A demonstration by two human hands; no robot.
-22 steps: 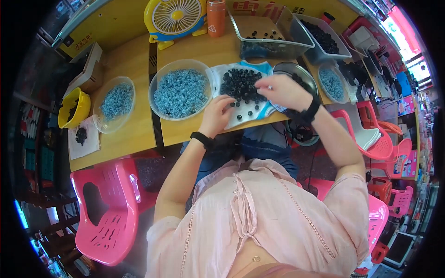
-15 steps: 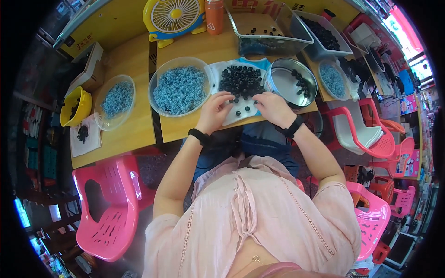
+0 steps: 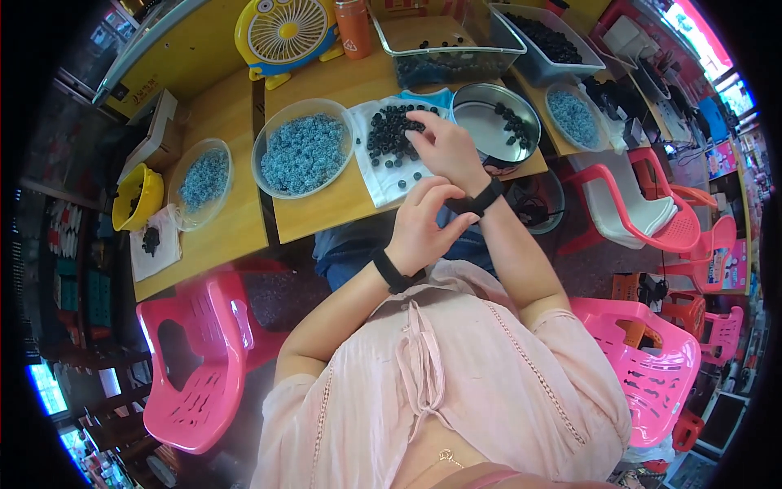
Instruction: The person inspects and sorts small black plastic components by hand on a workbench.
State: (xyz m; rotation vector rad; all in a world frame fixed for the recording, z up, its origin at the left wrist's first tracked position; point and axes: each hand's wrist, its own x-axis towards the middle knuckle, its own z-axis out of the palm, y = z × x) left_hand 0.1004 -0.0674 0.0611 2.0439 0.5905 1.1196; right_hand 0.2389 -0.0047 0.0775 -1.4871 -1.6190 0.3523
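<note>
On a white and light-blue cloth [image 3: 379, 181] lies a pile of small round black pieces [image 3: 391, 134], like beads or caps, with a few loose ones at its near edge. My right hand [image 3: 448, 151] reaches over the pile's right side, thumb and fingertips apart, nothing visible held between them. My left hand [image 3: 428, 222] is at my right wrist, with thumb and fingers apart beside the black wristband [image 3: 487, 196]; whether it touches the band is hard to tell. Right of the cloth, a round metal bowl [image 3: 482, 130] holds more black pieces.
A clear bowl of blue pieces [image 3: 259, 167] stands left of the cloth. Further left are a smaller clear bowl [image 3: 226, 191] and a yellow basket [image 3: 149, 200]. Behind are a yellow fan [image 3: 287, 33], an orange bottle [image 3: 352, 28] and clear bins [image 3: 456, 61]. Pink chairs [image 3: 199, 391] flank me.
My right hand has moved up and left over the black pile. My left hand has left the cloth's near edge and come right and down to my right wrist. The view has shifted slightly.
</note>
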